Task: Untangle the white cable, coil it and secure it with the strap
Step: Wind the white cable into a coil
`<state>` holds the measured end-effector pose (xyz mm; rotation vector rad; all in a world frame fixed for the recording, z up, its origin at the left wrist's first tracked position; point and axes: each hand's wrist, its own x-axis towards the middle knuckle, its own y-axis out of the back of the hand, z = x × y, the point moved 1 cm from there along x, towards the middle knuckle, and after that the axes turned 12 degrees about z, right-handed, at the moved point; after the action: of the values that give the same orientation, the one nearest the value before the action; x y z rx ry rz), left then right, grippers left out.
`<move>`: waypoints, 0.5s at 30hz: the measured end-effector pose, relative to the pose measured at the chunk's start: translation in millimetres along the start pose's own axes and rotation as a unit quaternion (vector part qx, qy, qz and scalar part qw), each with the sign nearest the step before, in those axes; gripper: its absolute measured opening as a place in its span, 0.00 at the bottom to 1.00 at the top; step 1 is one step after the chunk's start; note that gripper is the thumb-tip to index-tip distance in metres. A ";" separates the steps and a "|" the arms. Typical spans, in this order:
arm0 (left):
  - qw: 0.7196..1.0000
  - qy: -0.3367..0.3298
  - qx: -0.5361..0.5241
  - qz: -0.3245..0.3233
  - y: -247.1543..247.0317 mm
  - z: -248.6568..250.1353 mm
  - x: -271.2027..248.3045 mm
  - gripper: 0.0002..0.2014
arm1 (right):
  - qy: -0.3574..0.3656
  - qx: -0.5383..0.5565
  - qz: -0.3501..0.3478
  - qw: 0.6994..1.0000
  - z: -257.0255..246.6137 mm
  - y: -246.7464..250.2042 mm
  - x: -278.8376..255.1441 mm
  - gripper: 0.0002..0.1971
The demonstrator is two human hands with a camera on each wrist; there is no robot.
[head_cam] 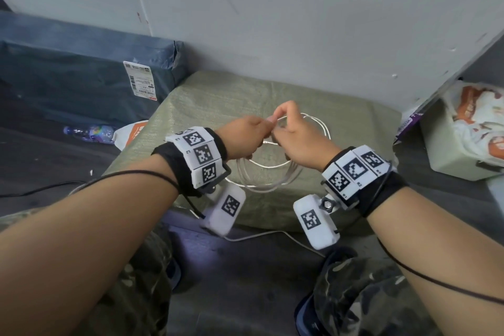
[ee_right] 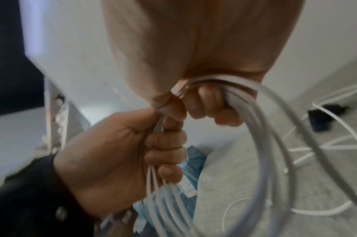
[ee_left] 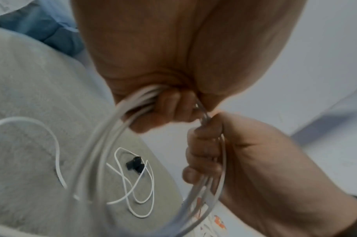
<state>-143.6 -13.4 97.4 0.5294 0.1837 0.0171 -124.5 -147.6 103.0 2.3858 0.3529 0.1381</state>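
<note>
The white cable (head_cam: 268, 179) is gathered into several loops that hang above the olive woven sack (head_cam: 218, 101). My left hand (head_cam: 253, 131) and right hand (head_cam: 289, 131) meet at the top of the coil, and both grip the bundled loops with curled fingers. In the left wrist view my left fingers (ee_left: 173, 109) wrap the loops and the right hand (ee_left: 234, 160) holds them just below. A loose, crossed stretch of cable (ee_left: 133, 184) still lies on the sack beside the small black strap (ee_left: 135, 165). The right wrist view shows the strap (ee_right: 323, 115) lying untouched.
A dark blue parcel (head_cam: 81, 76) with a shipping label lies at the left, with a plastic bottle (head_cam: 90, 132) beside it. A white box holding a printed bag (head_cam: 463, 139) stands at the right. A wall rises close behind the sack. A thin white lead (head_cam: 272, 234) crosses the floor.
</note>
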 end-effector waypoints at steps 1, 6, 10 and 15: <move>0.999 0.009 -0.034 0.024 1.4 -0.5 2.4 0.21 | -0.033 0.040 0.021 0.998 2.1 1.6 1.7 0.06; 0.990 0.018 -0.136 0.037 8.4 2.1 4.7 0.20 | -0.161 0.182 0.032 0.970 6.9 2.5 1.9 0.13; 0.999 -0.024 -0.021 0.008 9.3 1.0 3.2 0.28 | -0.028 -0.013 0.016 0.999 3.2 1.4 2.4 0.15; 0.998 -0.005 -0.059 -0.004 0.8 -0.8 0.0 0.24 | 0.018 -0.048 -0.019 0.998 0.4 -1.7 0.9 0.17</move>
<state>-143.7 -12.3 97.1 0.4099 0.1733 0.0166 -123.9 -146.3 101.6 2.2823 0.3987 0.1762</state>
